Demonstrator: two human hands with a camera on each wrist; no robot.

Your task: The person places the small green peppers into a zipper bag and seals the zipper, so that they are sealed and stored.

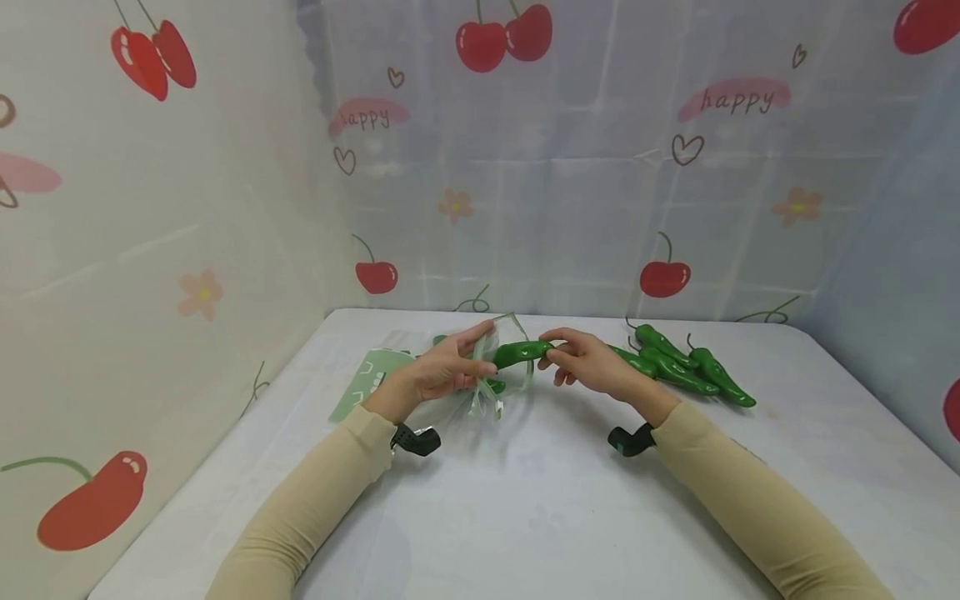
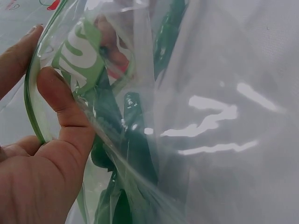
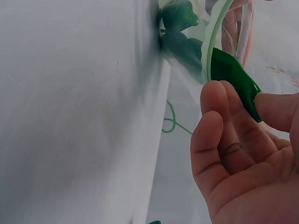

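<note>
Right hand: thumb and fingers pinch one end of a green pepper, its other end inside the mouth of the clear bag. Left hand grips the bag's green-edged rim between thumb and fingers. More green peppers show within the bag (dim through the plastic, count uncertain). Loose peppers grouped to the right of the bag. White table under the bag; cherry-printed curtain behind it.
</note>
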